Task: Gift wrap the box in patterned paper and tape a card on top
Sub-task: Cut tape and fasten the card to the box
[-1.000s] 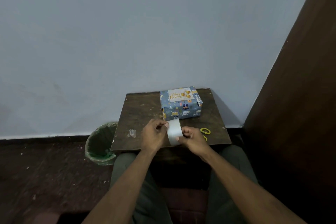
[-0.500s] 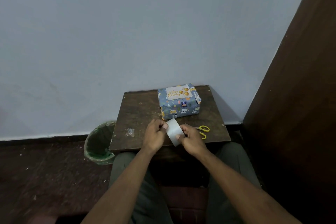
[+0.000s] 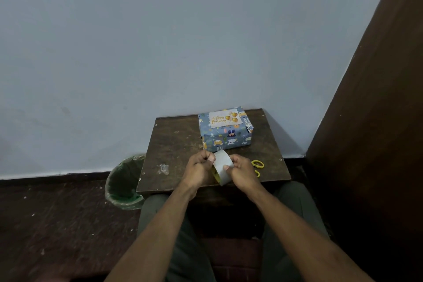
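A box wrapped in blue patterned paper stands at the back right of the small dark wooden table. A white "Happy Birthday" card lies flat on its top. In front of the box I hold a wide roll of pale tape just above the table. My right hand grips the roll from the right, with the thumb on its outer face. My left hand pinches at the roll's upper left edge, fingers curled tight. I cannot make out a loose tape end.
Yellow-handled scissors lie on the table just right of my right hand. A crumpled scrap of clear tape sits near the table's front left. A green-lined bin stands on the floor at the left. A brown door is at the right.
The roll has turned slightly between my hands, showing more of its yellowish inner core. Both hands stay in front of the box. The view has shifted a little.
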